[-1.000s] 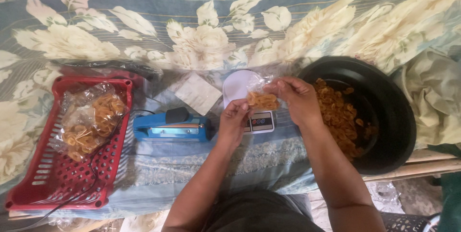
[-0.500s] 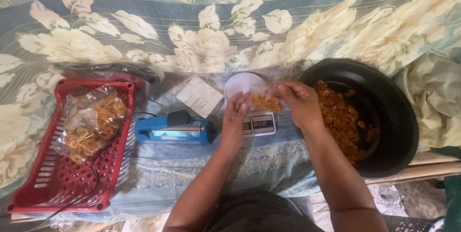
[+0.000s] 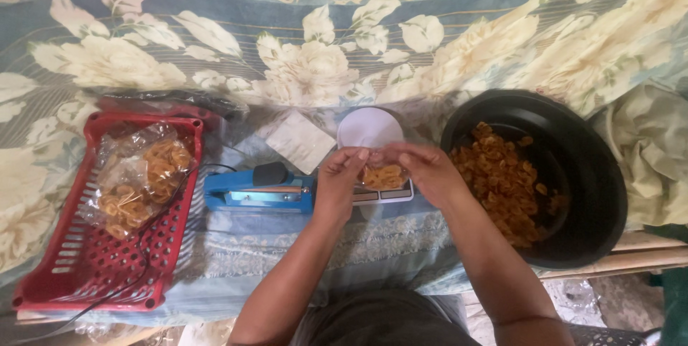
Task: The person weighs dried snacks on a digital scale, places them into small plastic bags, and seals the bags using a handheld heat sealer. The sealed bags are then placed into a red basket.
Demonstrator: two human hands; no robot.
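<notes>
So I had the little clear bag (image 3: 383, 174) of orange chips right between my two hands, sitting over the scale (image 3: 380, 192) and just in front of the white dish (image 3: 369, 125). My left hand (image 3: 340, 185) was on the bag's left edge and my right hand (image 3: 423, 170) on its right edge, both sets of fingertips pinching the top of the plastic, thumbs tucked underneath I think, though the view was too small to be sure. The bag's mouth ran left to right, straight across from one hand to the other, so neither hand was really nearer; it was dead centre.

The blue sealer (image 3: 259, 190) lay just to the left of my left hand, its long bar also running left to right, roughly in line with the bag's mouth. The black tub (image 3: 573, 174) with loose chips was on the right, close to my right forearm. The red basket (image 3: 100, 260) with filled bags sat well off to the left.
</notes>
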